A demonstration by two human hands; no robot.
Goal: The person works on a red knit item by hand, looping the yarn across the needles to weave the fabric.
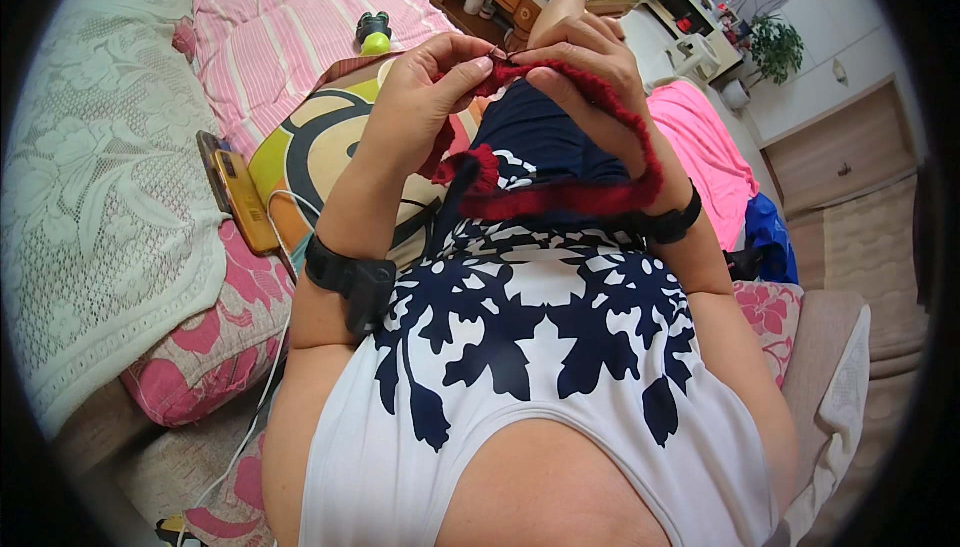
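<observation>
Both hands are raised in front of the lap at the upper middle. My left hand (424, 100) pinches one end of a narrow red knitted strip (562, 199) between thumb and fingers. Close beside it, my right hand (592, 70) grips the strip's upper edge, thumb underneath. A thin dark tip, perhaps of a needle or hook, shows between the two hands; the rest of it is hidden. From the right hand the strip curves down past the wrist and runs left above the lap, ending in a ruffled bunch (480, 168) below the left hand.
On the left lie a white lace cover (112, 194), a pink striped cloth (277, 29) and a phone in a yellow case (246, 205) beside a white cable (255, 412). A cartoon-print cushion (322, 145) rests by the left arm. Bright pink cloth (697, 149) lies on the right.
</observation>
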